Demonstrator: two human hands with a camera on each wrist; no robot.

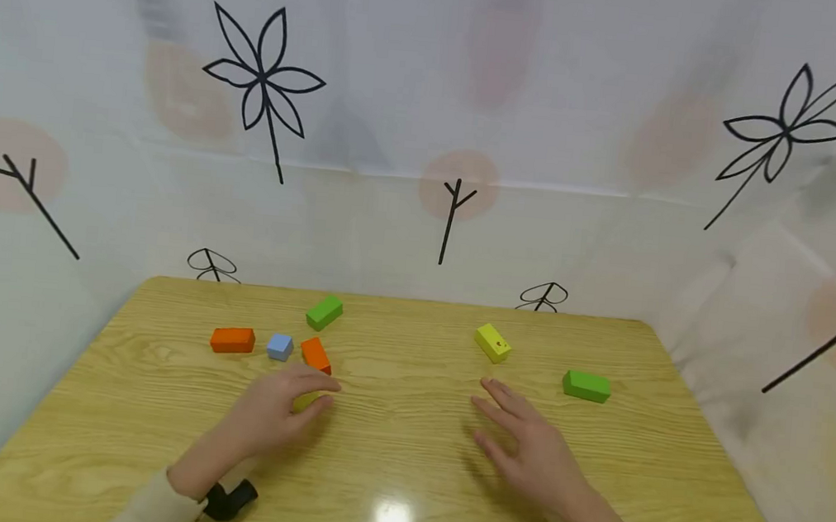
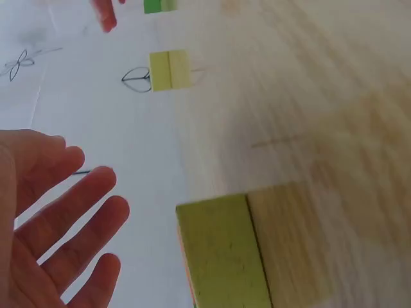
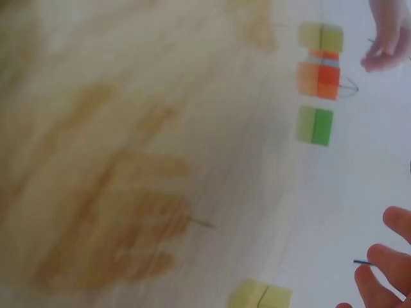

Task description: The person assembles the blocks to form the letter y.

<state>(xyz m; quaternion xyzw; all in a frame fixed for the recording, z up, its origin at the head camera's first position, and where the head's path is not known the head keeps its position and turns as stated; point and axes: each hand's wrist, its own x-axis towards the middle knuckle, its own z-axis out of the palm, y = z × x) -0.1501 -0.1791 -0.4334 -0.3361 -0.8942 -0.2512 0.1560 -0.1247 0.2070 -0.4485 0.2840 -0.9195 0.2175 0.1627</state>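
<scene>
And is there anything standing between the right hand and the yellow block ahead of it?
Nothing visible: in the head view, only tabletop shows between the right hand and the yellow block.

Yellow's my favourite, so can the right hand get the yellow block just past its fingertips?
Probably yes: the right hand holds nothing, the yellow block lies just beyond, and no other block stands between them.

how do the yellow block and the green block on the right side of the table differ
The yellow block shows dark marks, while the green block's visible faces look plain. In the head view, the yellow block lies at a slant, whereas the green block lies nearly crosswise. Both are oblong and rest on the table.
</scene>
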